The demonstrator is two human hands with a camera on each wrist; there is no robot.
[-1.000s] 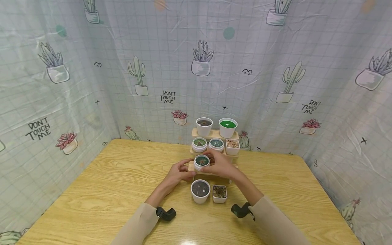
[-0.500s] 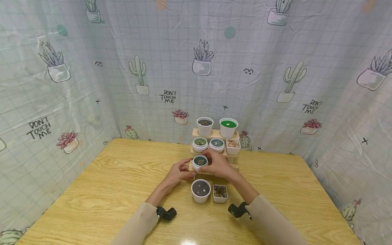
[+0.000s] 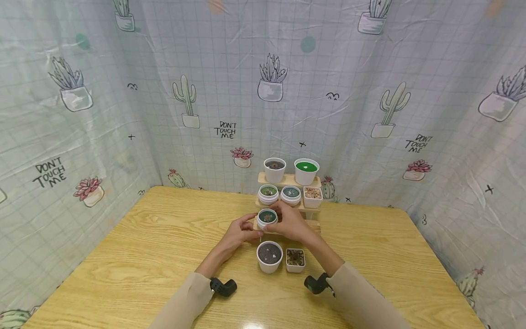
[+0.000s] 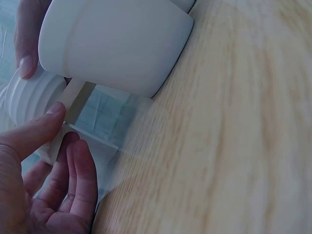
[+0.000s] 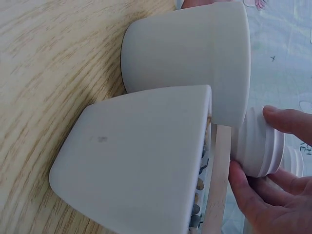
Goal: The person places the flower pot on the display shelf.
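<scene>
My right hand (image 3: 292, 224) pinches a small round white pot (image 3: 267, 216) with a dark green top, at the left end of the stand's lowest wooden step (image 3: 314, 225). In the right wrist view, thumb and fingers hold the ribbed side of this pot (image 5: 258, 146), which is upright against the step (image 5: 218, 185). My left hand (image 3: 239, 232) grips the left end of that step. The left wrist view puts its thumb (image 4: 36, 129) on the wood beside the pot (image 4: 36, 95), its fingers curled around a clear leg (image 4: 97, 141) below.
A tall round pot (image 3: 269, 253) and a square pebble pot (image 3: 295, 260) stand on the table (image 3: 164, 256) before the stand. On the middle step are two round pots and a square one (image 3: 312, 197); the top step bears two taller pots (image 3: 306, 172). A printed curtain (image 3: 230, 91) hangs behind.
My right hand has slid the small round pot a little to the left along the lowest step. The left hand has kept its grip in the same place.
</scene>
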